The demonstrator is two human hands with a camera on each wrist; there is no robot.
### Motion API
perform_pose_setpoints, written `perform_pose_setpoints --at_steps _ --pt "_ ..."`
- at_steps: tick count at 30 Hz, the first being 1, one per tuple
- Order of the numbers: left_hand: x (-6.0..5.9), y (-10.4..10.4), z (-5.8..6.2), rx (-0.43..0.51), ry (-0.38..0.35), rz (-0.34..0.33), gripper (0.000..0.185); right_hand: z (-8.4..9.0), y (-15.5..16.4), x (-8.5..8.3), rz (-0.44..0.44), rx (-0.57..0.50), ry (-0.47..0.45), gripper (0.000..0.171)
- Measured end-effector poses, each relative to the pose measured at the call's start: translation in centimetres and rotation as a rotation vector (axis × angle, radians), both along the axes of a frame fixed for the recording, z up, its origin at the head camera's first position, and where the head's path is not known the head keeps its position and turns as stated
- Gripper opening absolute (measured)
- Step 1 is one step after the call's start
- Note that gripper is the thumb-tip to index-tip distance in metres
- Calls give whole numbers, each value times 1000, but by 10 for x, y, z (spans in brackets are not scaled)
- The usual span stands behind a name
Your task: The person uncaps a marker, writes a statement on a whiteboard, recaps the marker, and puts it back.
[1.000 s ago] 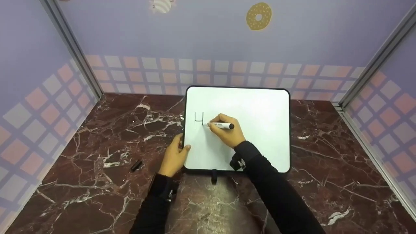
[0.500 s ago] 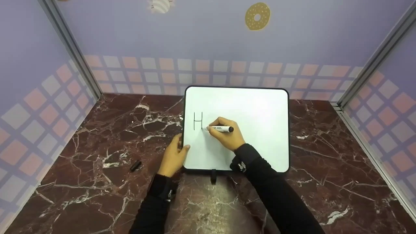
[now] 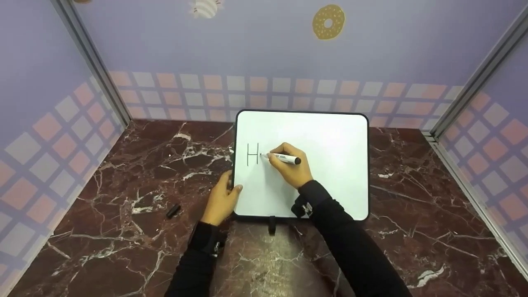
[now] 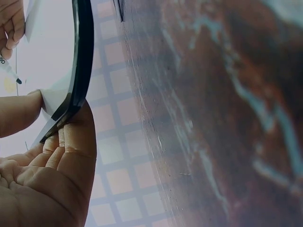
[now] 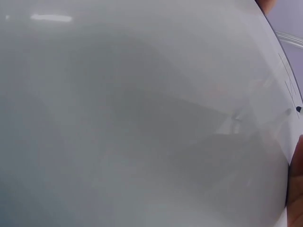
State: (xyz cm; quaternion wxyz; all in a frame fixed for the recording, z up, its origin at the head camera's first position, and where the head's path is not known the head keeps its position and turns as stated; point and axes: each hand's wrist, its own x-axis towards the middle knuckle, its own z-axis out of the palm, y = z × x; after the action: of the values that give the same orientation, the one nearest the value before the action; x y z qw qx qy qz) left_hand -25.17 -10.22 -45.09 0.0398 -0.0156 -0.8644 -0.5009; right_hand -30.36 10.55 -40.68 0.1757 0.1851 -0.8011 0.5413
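Note:
A whiteboard (image 3: 326, 136) with a black frame stands tilted on the marble table, a letter H (image 3: 253, 154) drawn near its left edge. My right hand (image 3: 293, 167) pinches a white marker (image 3: 285, 158) with a black end. The marker's dark tip is just right of the H, close to the board. My left hand (image 3: 222, 200) grips the board's left edge, thumb on the front. In the left wrist view, the fingers (image 4: 78, 151) lie behind the black frame. The right wrist view is mostly board surface (image 5: 118, 118), with a little of the right hand (image 5: 297, 184) at its edge.
A black marker cap (image 3: 173, 210) lies on the marble table (image 3: 123, 247), left of my left hand. A short black piece (image 3: 272, 225) sticks out below the board's lower edge. Patterned walls (image 3: 264, 49) enclose the back and both sides.
The marker first moved down along the H's right stroke, which grew longer. Then my right hand lifted it up and right, away from that stroke. My left hand stayed put.

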Motion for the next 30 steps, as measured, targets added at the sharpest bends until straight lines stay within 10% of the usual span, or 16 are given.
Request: perform_pose_setpoints --at_steps 30 --pt "-1 0 1 -10 -46 -6 57 0 7 2 -6 11 -15 6"
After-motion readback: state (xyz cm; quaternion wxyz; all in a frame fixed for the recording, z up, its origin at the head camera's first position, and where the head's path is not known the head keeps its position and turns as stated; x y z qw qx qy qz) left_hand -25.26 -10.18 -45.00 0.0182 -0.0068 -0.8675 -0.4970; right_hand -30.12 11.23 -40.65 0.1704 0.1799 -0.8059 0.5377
